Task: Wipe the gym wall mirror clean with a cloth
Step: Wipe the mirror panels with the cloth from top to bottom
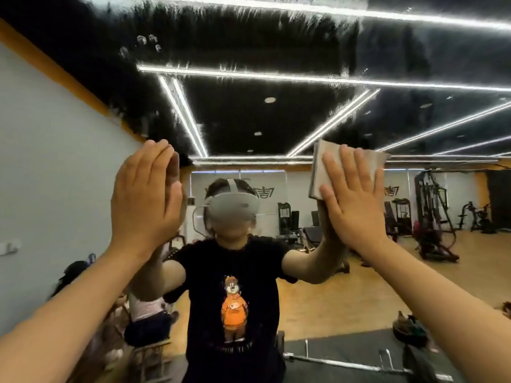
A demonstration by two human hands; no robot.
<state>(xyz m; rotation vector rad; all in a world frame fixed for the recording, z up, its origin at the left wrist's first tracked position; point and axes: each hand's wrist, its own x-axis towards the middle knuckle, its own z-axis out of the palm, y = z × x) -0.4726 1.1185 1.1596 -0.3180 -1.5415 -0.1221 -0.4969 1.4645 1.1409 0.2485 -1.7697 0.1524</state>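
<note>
- Between me and the large wall mirror (276,120) stand only my two raised forearms and hands. They cover parts of the reflection at about head height.
- Centre of the reflection: a person in a black T-shirt (232,261) with an orange cartoon-bear print, wearing a grey headset (233,210), both arms lifted to the glass.
- Bottom right: a steel barbell (345,362) lies across a black mat (345,344).
- Lower left: blurred seated figures; I cannot make out details.
- Right background: black weight machines (431,217) stand on a wooden floor (345,299).
- Surface: a streaky haze (249,17) runs across the upper glass, and a cluster of fingerprint smudges (149,41) sits at the upper left. The glass lower down looks clearer.
- Room: a pale wall (41,161) with an orange band along its top on the left, and a black ceiling crossed by white strip lights (249,74).
- My left hand (143,194) is flat, fingers straight and close together. It holds nothing, and its palm meets its own reflection on the glass.
- My right hand (351,200) is flat, fingers straight and slightly spread. It presses a folded grey-beige cloth (322,167) against the mirror; the cloth shows above and left of my fingers.
</note>
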